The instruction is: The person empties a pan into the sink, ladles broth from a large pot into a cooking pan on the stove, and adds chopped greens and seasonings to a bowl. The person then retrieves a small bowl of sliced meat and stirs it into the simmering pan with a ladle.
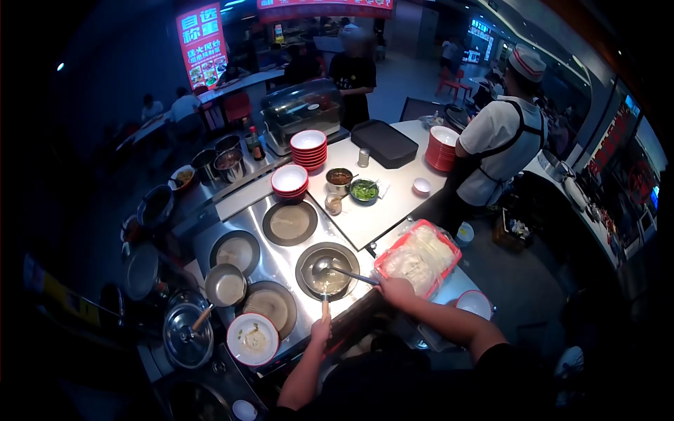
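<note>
My left hand (321, 331) is closed around the wooden handle of a small saucepan (307, 270), which sits over a round burner on the steel stove. Liquid lies in the pan. In my right hand (397, 291) is the dark handle of a ladle (324, 266), its bowl inside the pan. A red basket (380, 269) lined with plastic and filled with pale noodles or dough stands beside my right hand. To the left, a second saucepan (225, 284) rests near a red-rimmed bowl (239, 349) with food in it.
Stacks of red-rimmed bowls (308, 151) stand beyond the stove, near a bowl of chopped greens (364, 190) and a pot of dark sauce (339, 178). A lidded pot (188, 344) is at left. A co-worker (502, 133) in an apron stands at right.
</note>
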Motion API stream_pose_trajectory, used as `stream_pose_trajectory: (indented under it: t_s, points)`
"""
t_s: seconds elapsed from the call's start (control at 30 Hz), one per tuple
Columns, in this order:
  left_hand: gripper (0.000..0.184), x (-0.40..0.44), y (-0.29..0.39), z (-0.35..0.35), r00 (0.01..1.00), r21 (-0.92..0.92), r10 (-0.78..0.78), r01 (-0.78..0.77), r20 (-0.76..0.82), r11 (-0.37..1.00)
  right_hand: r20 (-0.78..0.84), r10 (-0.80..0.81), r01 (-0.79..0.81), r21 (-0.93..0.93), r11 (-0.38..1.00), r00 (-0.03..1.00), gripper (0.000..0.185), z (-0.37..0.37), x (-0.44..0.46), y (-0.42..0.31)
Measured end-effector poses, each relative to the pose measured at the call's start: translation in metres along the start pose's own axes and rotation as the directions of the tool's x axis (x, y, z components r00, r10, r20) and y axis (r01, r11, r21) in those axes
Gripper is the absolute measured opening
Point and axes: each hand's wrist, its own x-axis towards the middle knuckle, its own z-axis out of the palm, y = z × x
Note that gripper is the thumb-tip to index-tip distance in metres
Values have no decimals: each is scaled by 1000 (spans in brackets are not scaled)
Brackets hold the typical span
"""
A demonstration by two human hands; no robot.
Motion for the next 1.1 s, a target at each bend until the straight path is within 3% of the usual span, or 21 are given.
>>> stream_pose_trajectory:
  t_s: [0.27,0.87,1.07,1.1]
  points:
    - [30,-3,-9,-1,999,8,21,-20,-48,1000,59,30,-29,-19,999,998,38,6,-34,23]
    - [32,-7,-1,-7,998,32,-43,42,39,999,-144,30,-20,67,998,989,36,53,-28,-1]
    - [31,0,-4,-12,994,25,-77,76,76,997,-137,154,-120,224,967,979,38,64,-43,-7]
    - [31,0,-4,-12,994,25,-80,78,81,997,-77,210,-182,274,944,975,40,61,-46,-9]
